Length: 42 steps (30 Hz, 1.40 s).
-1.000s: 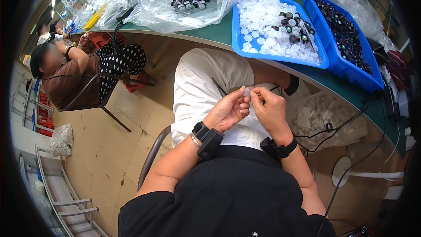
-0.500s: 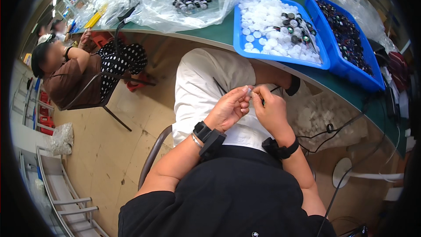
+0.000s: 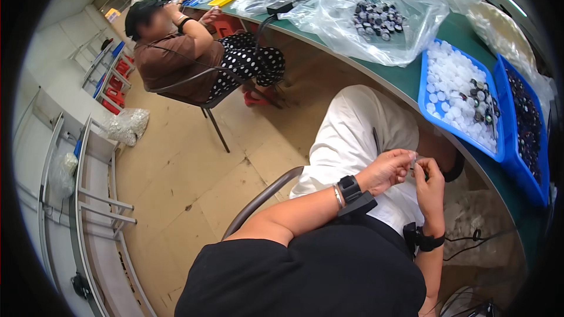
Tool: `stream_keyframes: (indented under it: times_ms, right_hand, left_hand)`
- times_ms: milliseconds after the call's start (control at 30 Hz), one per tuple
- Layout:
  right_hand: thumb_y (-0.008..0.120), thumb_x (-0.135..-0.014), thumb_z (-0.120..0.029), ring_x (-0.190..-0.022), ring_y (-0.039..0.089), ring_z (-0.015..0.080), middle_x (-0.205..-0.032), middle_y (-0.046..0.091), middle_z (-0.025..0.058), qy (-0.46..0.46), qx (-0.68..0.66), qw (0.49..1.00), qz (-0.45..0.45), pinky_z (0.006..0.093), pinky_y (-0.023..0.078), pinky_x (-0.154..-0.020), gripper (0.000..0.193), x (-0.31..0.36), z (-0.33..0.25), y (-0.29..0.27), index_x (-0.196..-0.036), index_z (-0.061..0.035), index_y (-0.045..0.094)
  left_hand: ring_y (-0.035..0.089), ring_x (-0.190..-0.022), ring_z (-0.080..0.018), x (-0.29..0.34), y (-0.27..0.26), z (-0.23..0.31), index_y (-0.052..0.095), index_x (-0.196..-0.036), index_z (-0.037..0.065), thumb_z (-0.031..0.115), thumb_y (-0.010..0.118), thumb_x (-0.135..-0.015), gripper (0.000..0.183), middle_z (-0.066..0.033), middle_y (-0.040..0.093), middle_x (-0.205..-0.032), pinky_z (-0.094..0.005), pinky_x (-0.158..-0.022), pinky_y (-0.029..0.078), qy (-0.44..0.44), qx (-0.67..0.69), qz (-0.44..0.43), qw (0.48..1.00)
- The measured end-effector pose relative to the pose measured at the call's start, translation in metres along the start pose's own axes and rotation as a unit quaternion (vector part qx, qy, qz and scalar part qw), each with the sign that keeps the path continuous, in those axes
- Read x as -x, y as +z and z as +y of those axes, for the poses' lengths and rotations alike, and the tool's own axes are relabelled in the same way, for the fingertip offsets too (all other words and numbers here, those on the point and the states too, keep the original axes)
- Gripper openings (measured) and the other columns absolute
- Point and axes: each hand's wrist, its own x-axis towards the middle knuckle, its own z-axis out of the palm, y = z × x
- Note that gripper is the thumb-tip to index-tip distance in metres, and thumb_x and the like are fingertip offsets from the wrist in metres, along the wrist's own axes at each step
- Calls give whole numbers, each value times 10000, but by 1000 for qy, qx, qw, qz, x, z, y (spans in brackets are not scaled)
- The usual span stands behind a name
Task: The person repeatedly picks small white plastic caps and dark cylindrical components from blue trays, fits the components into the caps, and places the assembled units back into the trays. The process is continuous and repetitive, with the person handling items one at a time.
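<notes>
Over my lap, my left hand (image 3: pixel 385 171) pinches a small whitish, translucent piece (image 3: pixel 413 162) between thumb and fingertips. My right hand (image 3: pixel 430 186) meets it from the other side, its thumb and forefinger closed at the same piece. The fingers partly cover the piece, so its exact kind is unclear. Just beyond my hands, on the green table, sits a shallow blue tray (image 3: pixel 424 103) of white translucent round caps (image 3: pixel 449 76), with several dark round parts (image 3: pixel 480 98) among them.
Beside the tray stands a deeper blue bin (image 3: pixel 521 183) of small dark parts. A clear plastic bag (image 3: pixel 335 20) with dark and white round pieces lies farther left on the table (image 3: pixel 376 72). A seated person (image 3: pixel 176 58) works at the left. Cables (image 3: pixel 476 236) hang at the right.
The view has swung left, so the table, trays and my hands appear farther right and lower. My hands stay together at the small piece.
</notes>
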Motion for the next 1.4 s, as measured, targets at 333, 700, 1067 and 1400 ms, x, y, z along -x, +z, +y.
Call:
stream_keyframes:
  times_ms: [333, 700, 1067, 1400]
  right_hand:
    - [569, -927, -69, -713, 545, 80, -841, 615, 18, 68, -192, 978, -46, 217, 437, -628, 106, -1, -3, -3, -1005, 3, 571]
    - [583, -908, -116, -662, 493, 44, -761, 581, -7, 137, -242, 958, -63, 200, 393, -575, 124, -2, 7, -9, -915, 7, 593]
    - [600, -894, -135, -726, 498, 43, -801, 604, -1, 136, -205, 967, -69, 213, 404, -646, 156, -2, 5, -14, -873, 18, 618]
    - [619, -840, -104, -772, 540, 68, -817, 633, 29, 186, -258, 944, -92, 224, 424, -707, 108, -4, 9, -17, -813, 1, 615]
  left_hand:
    - [420, -589, -39, -4, -1, -4, 601, -967, 111, 259, 633, -921, 158, 54, 525, -747, -187, -544, 367, 9, 17, -7, 1000]
    - [467, -634, -58, 0, 6, 5, 591, -1090, 21, 263, 592, -946, 282, 26, 541, -747, -205, -558, 386, -48, 39, 16, 998]
    - [416, -617, -61, 0, 8, 4, 583, -1086, 11, 262, 577, -955, 282, 27, 491, -729, -195, -539, 367, -79, 43, 37, 995]
    - [410, -595, -52, -1, 9, 1, 586, -1073, 17, 258, 580, -954, 269, 27, 505, -713, -196, -535, 370, -106, 59, 40, 992]
